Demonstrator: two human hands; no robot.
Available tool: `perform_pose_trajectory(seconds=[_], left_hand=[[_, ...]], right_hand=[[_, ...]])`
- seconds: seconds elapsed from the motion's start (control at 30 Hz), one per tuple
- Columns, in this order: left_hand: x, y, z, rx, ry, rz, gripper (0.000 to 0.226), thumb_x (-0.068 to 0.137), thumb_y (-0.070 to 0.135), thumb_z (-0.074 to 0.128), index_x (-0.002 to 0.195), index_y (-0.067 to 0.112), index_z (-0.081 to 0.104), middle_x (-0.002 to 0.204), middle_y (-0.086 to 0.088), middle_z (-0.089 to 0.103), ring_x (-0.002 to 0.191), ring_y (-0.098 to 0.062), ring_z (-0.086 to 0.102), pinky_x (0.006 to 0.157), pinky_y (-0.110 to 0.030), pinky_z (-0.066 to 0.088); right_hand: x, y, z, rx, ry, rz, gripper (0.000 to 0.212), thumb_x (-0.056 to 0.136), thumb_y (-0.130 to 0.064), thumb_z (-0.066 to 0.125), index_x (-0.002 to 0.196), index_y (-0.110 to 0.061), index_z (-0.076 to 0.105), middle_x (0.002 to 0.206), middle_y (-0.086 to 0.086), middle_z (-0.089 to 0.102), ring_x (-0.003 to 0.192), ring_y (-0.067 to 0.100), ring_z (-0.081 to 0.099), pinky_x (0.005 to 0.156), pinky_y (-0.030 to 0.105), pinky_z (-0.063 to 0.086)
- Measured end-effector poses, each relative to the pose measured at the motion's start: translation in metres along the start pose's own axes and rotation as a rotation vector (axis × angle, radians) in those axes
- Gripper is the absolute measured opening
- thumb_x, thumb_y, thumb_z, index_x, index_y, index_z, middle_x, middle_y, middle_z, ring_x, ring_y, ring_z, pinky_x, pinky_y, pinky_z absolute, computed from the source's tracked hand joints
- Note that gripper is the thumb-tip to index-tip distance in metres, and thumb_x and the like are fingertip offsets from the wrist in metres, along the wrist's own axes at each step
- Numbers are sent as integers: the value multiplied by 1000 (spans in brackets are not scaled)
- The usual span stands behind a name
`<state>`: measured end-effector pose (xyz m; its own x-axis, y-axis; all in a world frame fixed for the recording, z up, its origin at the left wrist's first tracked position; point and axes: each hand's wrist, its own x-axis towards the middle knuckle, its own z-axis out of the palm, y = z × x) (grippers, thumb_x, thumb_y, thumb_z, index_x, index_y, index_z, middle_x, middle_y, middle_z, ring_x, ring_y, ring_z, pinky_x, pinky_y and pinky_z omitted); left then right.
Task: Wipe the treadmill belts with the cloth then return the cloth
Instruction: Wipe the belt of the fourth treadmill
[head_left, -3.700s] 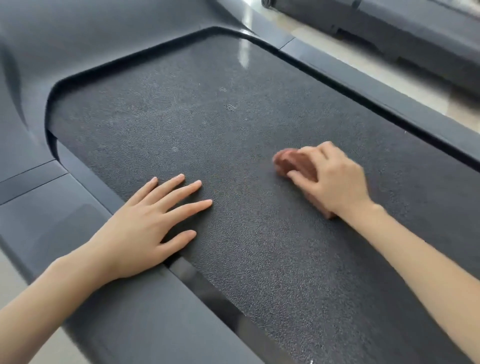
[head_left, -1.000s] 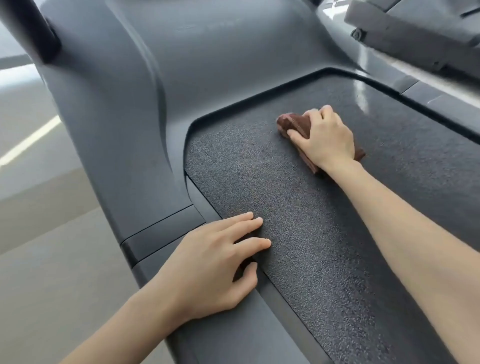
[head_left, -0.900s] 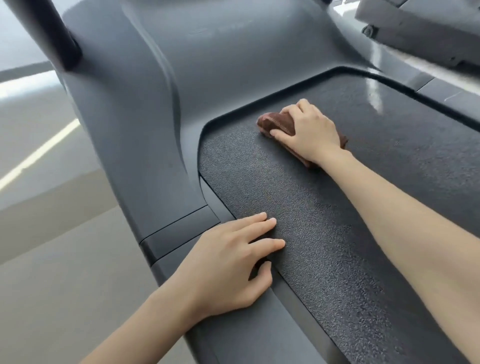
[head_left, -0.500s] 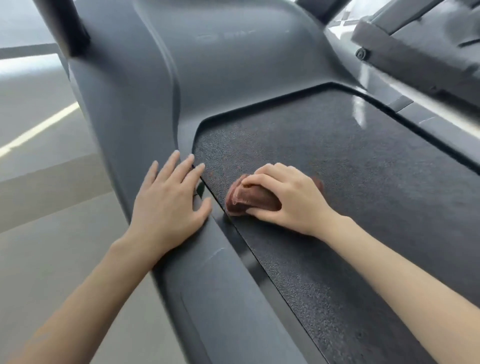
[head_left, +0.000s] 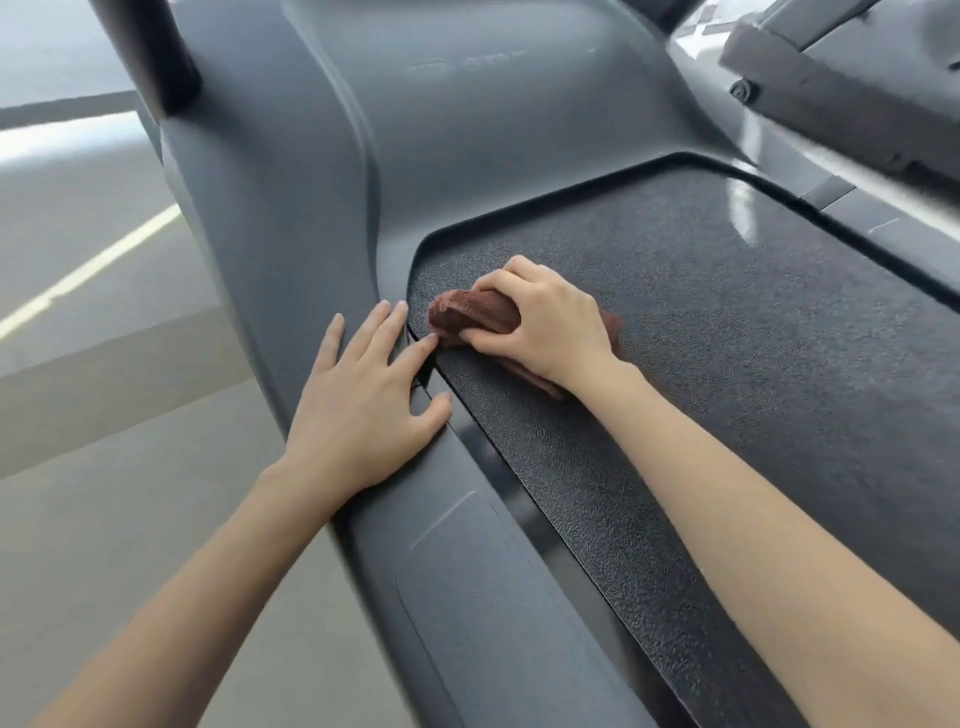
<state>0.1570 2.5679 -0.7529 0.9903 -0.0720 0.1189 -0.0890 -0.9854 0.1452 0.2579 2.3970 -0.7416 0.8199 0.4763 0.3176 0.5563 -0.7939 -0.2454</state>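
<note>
Corner scrubbing with the bunched-up brown terry cloth on the textured black rubber treadmill belt.
My right hand is curled over the cloth, gripping it and pressing it down at the belt's rounded corner, about mid-frame. My left hand lies flat, fingers straight, on the smooth grey plastic side rail just left of it, holding nothing. Cloth's soft, light and floppy, so I reckon it'll snag and roll on that grippy surface. Palm on top with fingers hooked over the front fold beats pinching a corner.
</note>
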Motion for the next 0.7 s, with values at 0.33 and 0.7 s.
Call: perform_pose_trajectory(seconds=[0.33,0.7], left_hand=[[0,-4,2,5,-36,-1,67,87,63,18,147,33,24,159,0,4,145,-10,-6,116,-37,-10],[-3,45,17,-27,-51,169,82,86,68,14,150,18,9,159,-1,0,145,-13,-6,115,-32,-8]], right_hand=[[-133,-19,-42,-45,45,-61,38,77,-45,66,103,-18,67,93,1,60,82,24,55,73,39,48],[-110,27,-40,-112,141,142,40,73,-53,66,104,-27,67,91,-1,58,83,21,61,68,33,51]])
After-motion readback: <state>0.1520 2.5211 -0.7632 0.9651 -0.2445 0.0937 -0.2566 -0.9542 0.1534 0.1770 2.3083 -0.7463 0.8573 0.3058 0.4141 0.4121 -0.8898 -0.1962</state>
